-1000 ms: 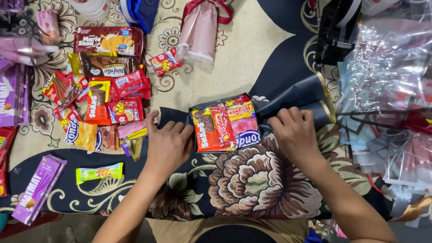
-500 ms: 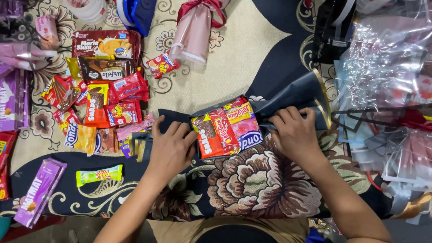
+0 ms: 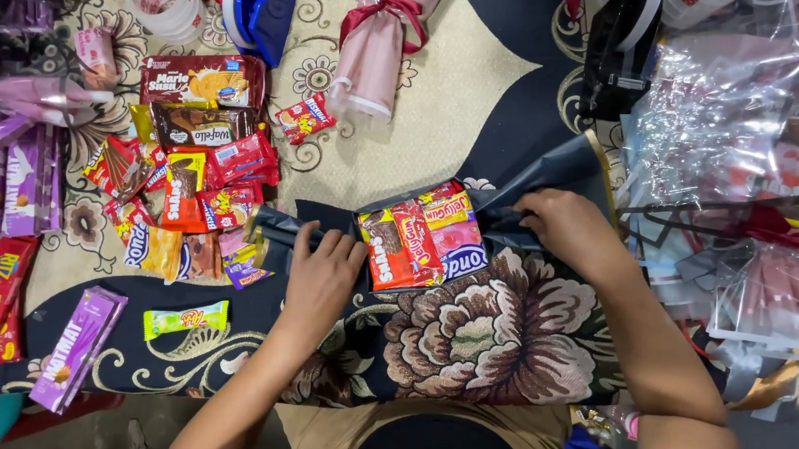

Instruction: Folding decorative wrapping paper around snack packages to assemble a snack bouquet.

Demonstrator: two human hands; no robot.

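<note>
Dark wrapping sheet (image 3: 548, 173), frame centre, folded around snack-packet bundle (image 3: 422, 235); left hand (image 3: 324, 275) pressed flat on one flap, right hand (image 3: 568, 226) pinching the other. Best pulled evenly taut.

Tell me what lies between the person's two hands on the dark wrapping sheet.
Head view: a cluster of red snack packets lies on the sheet, between left hand and right hand.

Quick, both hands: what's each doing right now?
Left hand: open, pressing flat on the dark wrapping sheet.
Right hand: fingers curled, gripping the sheet's fold.
</note>
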